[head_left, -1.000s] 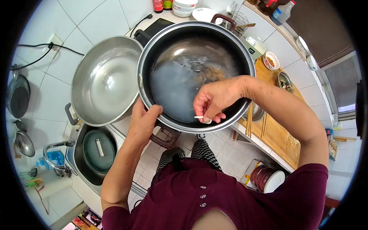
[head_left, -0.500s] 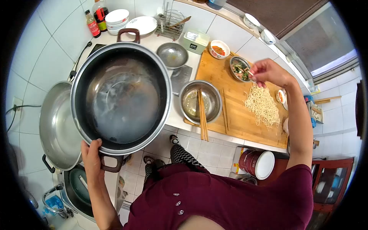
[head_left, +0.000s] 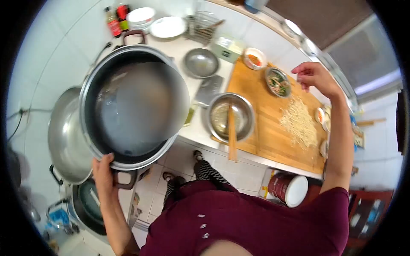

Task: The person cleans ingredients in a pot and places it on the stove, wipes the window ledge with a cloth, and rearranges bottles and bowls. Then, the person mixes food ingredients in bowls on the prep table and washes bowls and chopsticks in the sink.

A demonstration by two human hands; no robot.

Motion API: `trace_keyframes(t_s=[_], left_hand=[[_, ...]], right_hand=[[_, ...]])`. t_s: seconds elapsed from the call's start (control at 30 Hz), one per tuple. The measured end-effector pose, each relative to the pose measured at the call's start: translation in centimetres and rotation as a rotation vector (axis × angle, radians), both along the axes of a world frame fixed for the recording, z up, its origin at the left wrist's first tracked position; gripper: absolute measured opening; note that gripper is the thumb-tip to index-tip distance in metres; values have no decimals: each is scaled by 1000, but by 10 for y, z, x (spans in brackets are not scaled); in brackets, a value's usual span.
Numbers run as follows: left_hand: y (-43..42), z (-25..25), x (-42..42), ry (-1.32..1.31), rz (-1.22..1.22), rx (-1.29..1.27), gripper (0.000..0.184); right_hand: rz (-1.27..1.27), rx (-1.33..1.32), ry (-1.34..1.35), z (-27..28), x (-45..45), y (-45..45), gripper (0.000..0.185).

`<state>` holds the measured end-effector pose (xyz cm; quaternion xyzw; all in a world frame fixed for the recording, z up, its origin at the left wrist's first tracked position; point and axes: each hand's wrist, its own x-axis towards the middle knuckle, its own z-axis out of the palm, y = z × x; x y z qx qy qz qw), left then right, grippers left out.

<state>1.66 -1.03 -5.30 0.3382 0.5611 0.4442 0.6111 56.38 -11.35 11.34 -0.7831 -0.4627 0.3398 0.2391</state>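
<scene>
My left hand (head_left: 103,173) grips the near rim of a big dark pot (head_left: 87,132), beside its brown handle. The pot is tilted toward me, with cloudy liquid inside and a blurred patch over part of it. My right hand (head_left: 317,79) is raised above the wooden cutting board (head_left: 267,132), its fingers apart, and I see nothing in them. Just below it to the left sits a small metal bowl (head_left: 278,82) of chopped greens and pale pieces. A heap of noodles (head_left: 301,123) lies lower on the board. Chopsticks (head_left: 232,132) rest in a larger steel bowl (head_left: 250,121).
A wide metal pan (head_left: 64,136) stands left of the pot, above a sink (head_left: 77,209). Behind are bottles (head_left: 113,23), white bowls (head_left: 142,16), a plate (head_left: 168,27), a wire rack (head_left: 203,27) and an empty steel bowl (head_left: 201,62). A bucket (head_left: 282,187) stands on the floor.
My right hand has moved up and right, away from the small bowl of greens, and its pinched fingers have opened. My left hand keeps its hold on the pot. The view has shifted slightly.
</scene>
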Motion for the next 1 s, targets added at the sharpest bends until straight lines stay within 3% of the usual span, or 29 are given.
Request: trace_keyframes(t_s=[0.07, 0.1, 0.2, 0.37, 0.47, 0.6, 0.67, 0.77, 0.83, 0.87, 0.93, 1.0], left_hand=[[-5, 12, 0, 34, 18, 2, 28], [-4, 14, -3, 68, -2, -5, 19], [-7, 28, -7, 10, -2, 16, 21], [-6, 14, -40, -2, -11, -3, 25], [-8, 17, -46, -3, 32, -8, 25], [-6, 19, -62, 68, 80, -95, 24], [-3, 14, -70, 8, 77, -20, 13], [-1, 12, -76, 7, 170, -18, 20], [4, -7, -100, -32, 156, 23, 13], [3, 7, -95, -23, 161, -10, 11], [5, 6, -98, -57, 184, 43, 11], [6, 14, -99, -79, 124, 34, 12]], right_hand=[[45, 110, 17, 7, -43, 26, 19], [95, 119, 50, 8, -65, 39, 19], [260, 177, 274, 12, -138, 73, 19], [661, 45, 501, -5, -240, 115, 23], [685, 2, 525, -13, -260, 120, 22], [463, 67, 448, -10, -226, 105, 20], [378, 96, 331, -3, -192, 88, 18], [144, 149, 206, -1, -125, 50, 16], [3, 50, -117, -5, -80, 23, 15], [-15, 48, -124, -7, -64, 10, 15], [-134, -105, -416, -12, -38, -10, 15], [-171, -54, -394, -17, -21, -19, 16]])
